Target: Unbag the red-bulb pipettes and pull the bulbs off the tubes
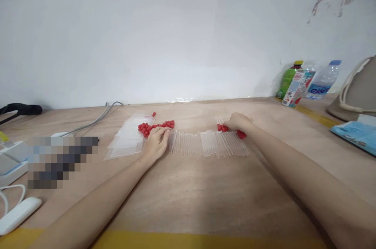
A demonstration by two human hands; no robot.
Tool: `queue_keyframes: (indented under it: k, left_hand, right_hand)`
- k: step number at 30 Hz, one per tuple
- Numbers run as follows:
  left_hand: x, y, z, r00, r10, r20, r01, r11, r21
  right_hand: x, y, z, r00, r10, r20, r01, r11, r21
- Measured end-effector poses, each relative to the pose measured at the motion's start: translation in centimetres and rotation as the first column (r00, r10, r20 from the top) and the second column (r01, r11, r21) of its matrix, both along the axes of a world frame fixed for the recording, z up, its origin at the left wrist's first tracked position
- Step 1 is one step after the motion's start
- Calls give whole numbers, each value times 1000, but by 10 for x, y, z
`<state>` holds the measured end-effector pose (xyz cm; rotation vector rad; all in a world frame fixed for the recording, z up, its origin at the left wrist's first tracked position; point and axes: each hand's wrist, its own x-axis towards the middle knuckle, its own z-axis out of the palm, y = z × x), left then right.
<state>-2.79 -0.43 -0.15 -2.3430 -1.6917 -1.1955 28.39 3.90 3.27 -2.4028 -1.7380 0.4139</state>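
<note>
Clear thin tubes (188,144) lie side by side in a long row on the wooden table. My left hand (158,142) rests at the row's left end, fingertips pinched together; whatever they hold is too small to make out. Right behind it is a heap of red rubber bulbs (143,128), partly covered by the fingers. My right hand (240,120) is curled down behind the row's right end, among tubes fitted with red bulbs, like droppers (222,127). Another red bulb (241,134) shows just below this hand. The right fingertips are hidden, and so is anything in them.
Clear plastic bags (129,135) lie left of the bulb heap. Further left are a grey cable (91,121), a white power strip (13,159) and a blurred-out patch. Bottles (323,80), a drink carton (296,88) and a blue packet (357,133) are at the right.
</note>
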Motion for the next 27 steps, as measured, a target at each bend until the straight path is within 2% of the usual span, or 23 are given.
queue_keyframes:
  k: [3,6,11,14,16,18,20,22,24,27]
  left_hand:
    - [0,-1,-1,999,-4,-51,4,1000,-1]
    - [1,-4,0,996,-13,-86,13,1000,4]
    - [5,-10,5,988,-73,-133,78,996,32]
    - [8,-12,8,985,-89,-147,99,993,61]
    - [9,-13,9,985,-90,-146,102,992,80]
    - [10,-13,9,988,-74,-138,90,990,111]
    - [12,-15,9,989,-67,-135,89,982,166]
    - [15,-17,8,984,-96,-152,131,963,238]
    - [22,-22,7,966,-153,-208,211,932,294]
    - [36,-30,7,903,-240,-356,360,876,322]
  right_hand:
    - [-4,4,1,1000,-7,-12,6,999,-43]
    - [-6,2,5,1000,-4,-10,4,1000,-26]
    - [-4,-16,18,999,42,25,-46,984,170]
    - [-6,-36,23,992,121,35,-126,946,298]
    - [-11,-52,19,980,198,29,-194,905,379]
    - [-17,-67,9,954,298,34,-278,835,474]
    - [-24,-81,-5,882,450,141,-423,623,657]
    - [-29,-93,-20,832,467,298,-519,468,715]
    - [-34,-101,-32,786,451,423,-594,361,719]
    - [-41,-108,-41,757,433,490,-624,253,740]
